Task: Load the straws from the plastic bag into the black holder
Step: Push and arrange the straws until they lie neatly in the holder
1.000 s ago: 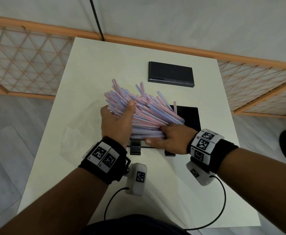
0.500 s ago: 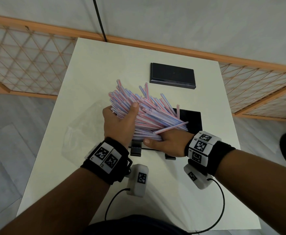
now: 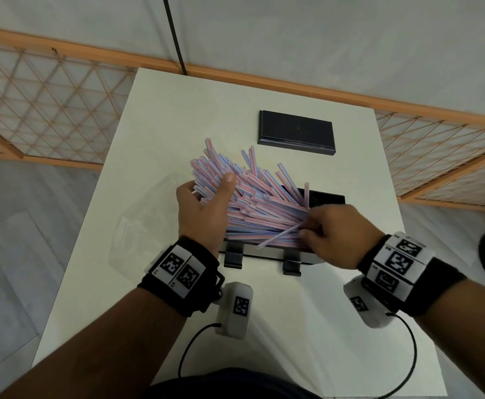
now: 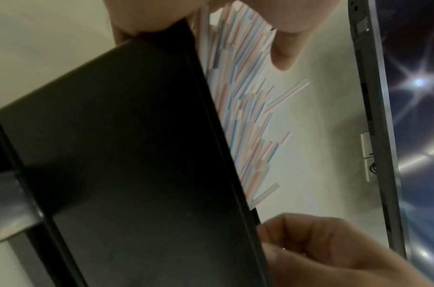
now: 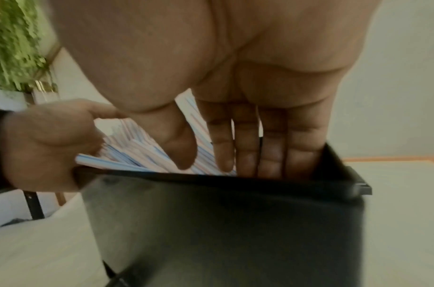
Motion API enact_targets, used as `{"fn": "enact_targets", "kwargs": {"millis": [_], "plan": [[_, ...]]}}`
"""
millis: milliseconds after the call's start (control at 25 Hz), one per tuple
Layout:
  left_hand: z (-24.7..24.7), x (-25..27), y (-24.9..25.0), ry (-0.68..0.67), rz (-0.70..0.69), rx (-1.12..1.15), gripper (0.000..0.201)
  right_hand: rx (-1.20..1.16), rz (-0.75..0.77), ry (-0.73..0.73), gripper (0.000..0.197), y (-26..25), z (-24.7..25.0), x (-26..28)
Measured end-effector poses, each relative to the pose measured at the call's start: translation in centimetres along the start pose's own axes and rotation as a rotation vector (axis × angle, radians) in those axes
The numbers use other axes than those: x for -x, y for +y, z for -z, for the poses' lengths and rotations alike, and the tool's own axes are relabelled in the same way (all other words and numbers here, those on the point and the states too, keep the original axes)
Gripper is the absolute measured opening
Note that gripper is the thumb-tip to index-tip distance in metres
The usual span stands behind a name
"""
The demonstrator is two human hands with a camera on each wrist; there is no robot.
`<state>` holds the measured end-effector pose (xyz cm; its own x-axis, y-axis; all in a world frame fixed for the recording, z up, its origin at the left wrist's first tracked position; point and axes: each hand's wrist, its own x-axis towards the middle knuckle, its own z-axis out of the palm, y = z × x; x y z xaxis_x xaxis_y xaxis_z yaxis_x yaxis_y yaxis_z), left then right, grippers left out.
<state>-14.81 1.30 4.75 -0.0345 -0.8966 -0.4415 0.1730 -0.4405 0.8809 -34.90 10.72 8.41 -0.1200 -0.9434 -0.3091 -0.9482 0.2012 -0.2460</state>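
Note:
A thick bundle of pink-and-blue striped straws [image 3: 252, 205] lies slanted across the black holder [image 3: 329, 197], its right ends down inside and its left ends fanned out above the table. My left hand [image 3: 212, 191] grips the bundle's left part, thumb on top. My right hand [image 3: 308, 226] is at the right ends, its fingers [image 5: 248, 145] straight and reaching down into the holder [image 5: 223, 223] against the straws [image 5: 137, 153]. One loose straw [image 3: 278, 236] sticks out toward the front. The left wrist view shows the holder wall [image 4: 137, 155] with the straws [image 4: 245, 106] behind it.
The clear plastic bag [image 3: 143, 223] lies flat on the white table [image 3: 178, 116], left of my left hand. A flat black lid [image 3: 297, 132] sits at the back of the table. Wooden lattice panels [image 3: 42, 110] flank the table on both sides.
My right hand has moved from the front of the bundle to its right ends at the holder. One straw has slipped loose toward the front. My left hand keeps its grip.

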Motion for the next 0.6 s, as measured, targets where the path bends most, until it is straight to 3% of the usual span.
{"fn": "enact_targets", "kwargs": {"millis": [40,120,200,280,360,480,600], "plan": [[-0.1,0.1,0.1,0.009,0.005,0.011,0.069,0.027,-0.041,0.024,0.020,0.2,0.2,-0.4],[-0.2,0.3,0.3,0.026,0.019,0.040,0.060,0.055,-0.110,0.011,0.037,0.2,0.1,-1.3],[-0.2,0.3,0.7,0.042,0.027,0.073,0.069,0.055,-0.157,-0.019,0.054,-0.2,-0.3,-1.9],[0.0,0.2,0.9,0.033,0.048,0.103,0.091,0.049,-0.126,-0.025,0.059,-0.6,-0.8,-2.2],[0.4,-0.4,0.3,0.009,0.052,0.106,0.105,0.048,-0.063,-0.004,0.055,-0.8,-0.8,-2.4],[0.4,-0.5,0.5,0.042,0.057,0.123,0.087,0.004,-0.088,-0.013,0.043,-0.6,-0.5,-2.7],[0.1,-0.3,0.7,0.033,0.076,0.143,0.084,-0.010,-0.039,-0.109,0.021,-0.3,-0.2,-3.2]]}}
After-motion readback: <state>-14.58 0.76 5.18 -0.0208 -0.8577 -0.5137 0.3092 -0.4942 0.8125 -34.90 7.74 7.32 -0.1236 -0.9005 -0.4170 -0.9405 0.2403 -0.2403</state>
